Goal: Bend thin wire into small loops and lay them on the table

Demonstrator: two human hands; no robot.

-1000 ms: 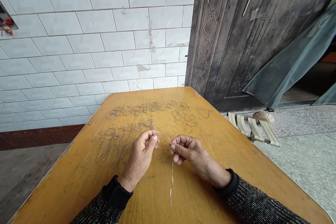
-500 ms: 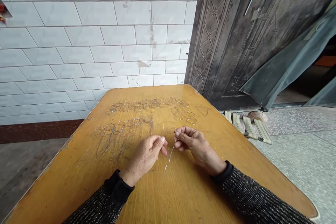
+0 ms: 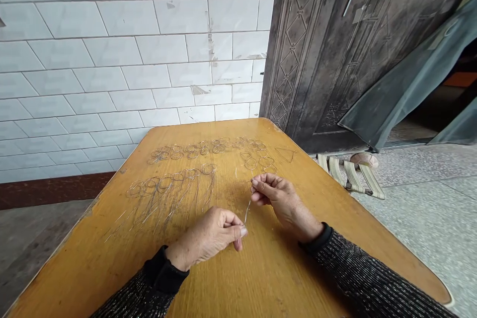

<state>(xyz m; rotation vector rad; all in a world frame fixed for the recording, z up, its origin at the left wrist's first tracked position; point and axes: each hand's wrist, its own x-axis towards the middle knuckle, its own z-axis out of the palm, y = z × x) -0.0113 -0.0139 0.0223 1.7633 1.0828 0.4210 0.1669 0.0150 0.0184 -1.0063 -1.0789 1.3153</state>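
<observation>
Between my two hands runs a thin silvery wire, bent and slanting down to the left. My right hand pinches its upper part, where a faint loop of the same wire shows just beyond the fingertips. Lower and to the left, my left hand is closed in a pinch on the wire's lower end. Past my right hand lie wire figure-eight loops. To the left, several looped wires with long loose tails rest in a row on the wooden table.
A row of wire rings lies toward the table's far end, with a wire triangle at its right. Beyond stand a white tiled wall and a dark carved door. A strapped stool sits on the floor at right.
My left hand has moved down and right and now pinches the wire's lower end, which hung free before. My right hand keeps its pinch. The view has shifted slightly.
</observation>
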